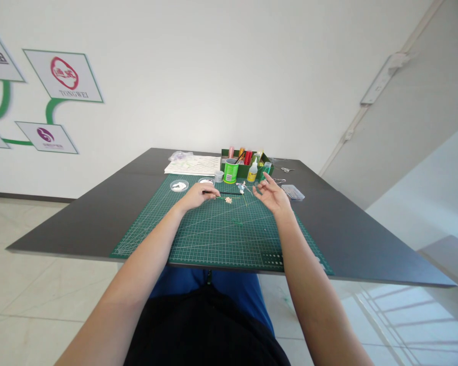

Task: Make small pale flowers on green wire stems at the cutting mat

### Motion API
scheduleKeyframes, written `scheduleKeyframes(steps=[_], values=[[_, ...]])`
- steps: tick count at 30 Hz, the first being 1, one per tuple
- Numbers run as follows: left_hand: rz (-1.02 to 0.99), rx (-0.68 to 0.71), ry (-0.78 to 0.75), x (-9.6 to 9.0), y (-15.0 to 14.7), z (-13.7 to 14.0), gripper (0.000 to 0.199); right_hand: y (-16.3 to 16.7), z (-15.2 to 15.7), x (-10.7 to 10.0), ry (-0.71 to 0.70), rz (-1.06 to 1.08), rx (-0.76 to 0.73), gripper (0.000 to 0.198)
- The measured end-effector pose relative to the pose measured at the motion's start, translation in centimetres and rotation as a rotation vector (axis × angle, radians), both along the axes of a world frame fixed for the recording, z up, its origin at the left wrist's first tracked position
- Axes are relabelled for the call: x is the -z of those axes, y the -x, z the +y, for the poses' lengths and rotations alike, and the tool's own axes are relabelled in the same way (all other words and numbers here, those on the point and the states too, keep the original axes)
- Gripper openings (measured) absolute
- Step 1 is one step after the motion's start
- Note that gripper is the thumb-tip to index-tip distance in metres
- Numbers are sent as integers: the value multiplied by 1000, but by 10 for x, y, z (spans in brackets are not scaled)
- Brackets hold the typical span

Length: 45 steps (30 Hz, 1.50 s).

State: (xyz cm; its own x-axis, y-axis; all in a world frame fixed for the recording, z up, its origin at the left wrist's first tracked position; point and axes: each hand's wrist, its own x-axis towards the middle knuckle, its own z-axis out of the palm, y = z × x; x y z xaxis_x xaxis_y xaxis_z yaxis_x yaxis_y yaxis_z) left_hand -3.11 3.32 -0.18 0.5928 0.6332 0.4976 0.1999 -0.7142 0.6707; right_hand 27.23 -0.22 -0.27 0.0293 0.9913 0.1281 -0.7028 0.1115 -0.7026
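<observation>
Dark-grey counter [95, 203], pale wall [198, 91] on far side, tiled floor [34, 290] below. Logo signs [63, 76] on wall at left, power strip [383, 81] at right. Gridded green cutting mat [229, 239] covers counter's middle, its near edge along counter's near edge; broad counter margins left & right of it.

Room to move: gridded stretch b/w forearms on near side, plus gap b/w the hands. Far side's tighter: paper stack [193, 165] at far left, round dish [171, 187] on mat, green can [230, 174] & bottle w/ yellow label [252, 172] in front of green box [224, 152]. Clear case [293, 192] at mat's right edge, scissors [287, 170] farther back.

Left hand [199, 195]: fingers closed on thin black rod [231, 193] over mat's far half; long axis approx. left–right, longer end pointing right. Small pale flower [228, 200] just on rod's near side, head to right, green stem running left twd same hand; can't tell if stem's pinched too.

Right hand [274, 197]: fingers spread wide, slightly curled, nr small blue-white ornament [240, 187].
</observation>
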Motion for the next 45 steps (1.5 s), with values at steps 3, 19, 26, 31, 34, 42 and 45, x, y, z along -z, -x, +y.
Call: scheduleKeyframes(steps=[3,19,26,31,34,42,45], values=[[10,-17,4,0,2,1,12,-3,2,2,69,-15,-26,55],[230,-283,-228,5,6,6,23,-4,5,0,14,-458,-175,51],[218,-398,-316,2,4,3,26,-11,5,0,146,-455,-286,47],[34,-345,-154,4,10,12,19,-15,2,-3,173,-249,-342,44],[-23,-283,-69,3,11,14,15,-16,-1,-6,145,-111,-357,45],[-74,-203,22,1,7,14,13,-14,-11,-16,88,24,-247,61],[-74,-189,7,1,7,14,14,-7,-16,-19,58,50,-172,68]])
